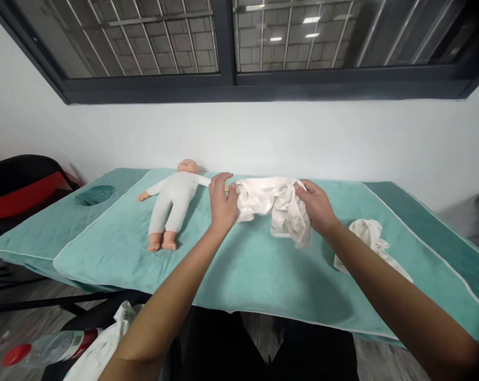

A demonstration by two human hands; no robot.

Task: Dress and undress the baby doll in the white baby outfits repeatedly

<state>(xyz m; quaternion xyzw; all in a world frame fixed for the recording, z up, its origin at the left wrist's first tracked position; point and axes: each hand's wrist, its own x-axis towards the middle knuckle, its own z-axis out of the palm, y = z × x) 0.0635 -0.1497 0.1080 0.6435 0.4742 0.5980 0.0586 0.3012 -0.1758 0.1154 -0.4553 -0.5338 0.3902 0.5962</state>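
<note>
A crumpled white baby garment with a faint print is stretched between my two hands above the bed. My left hand has its left end at the thumb, with the index finger raised and bent. My right hand pinches the other end between thumb and fingers, and a bunched part hangs down beside it. A baby doll in a pale bodysuit lies on its back to the left, arms spread, feet toward me. Another crumpled white cloth lies to the right, partly hidden by my right forearm.
Teal covers spread over the bed, which has a face hole at its left end. A wall and a barred window stand behind. At lower left are a red-capped bottle, white patterned fabric and a red-black chair.
</note>
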